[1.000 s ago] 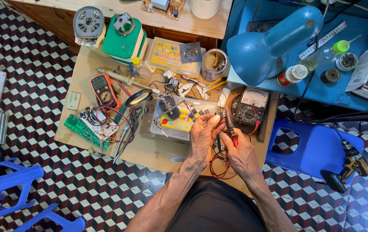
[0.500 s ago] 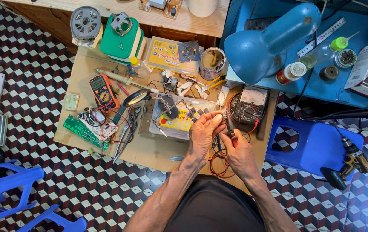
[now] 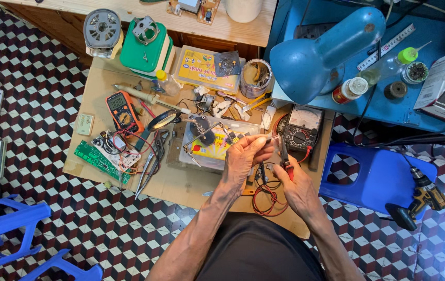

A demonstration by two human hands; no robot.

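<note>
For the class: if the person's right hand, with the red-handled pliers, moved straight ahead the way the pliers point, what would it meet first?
Most likely the small part pinched in the left hand, right at the tip of the pliers held by the right hand. Beyond it lies the analog meter, though depth is uncertain.

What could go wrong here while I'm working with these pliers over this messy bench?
The left hand pinches a small part close to the pliers in the right hand, so a slip might nip a fingertip. The red wire looped under both hands could snag. A dropped part would likely vanish among the clutter on the cardboard.
</note>
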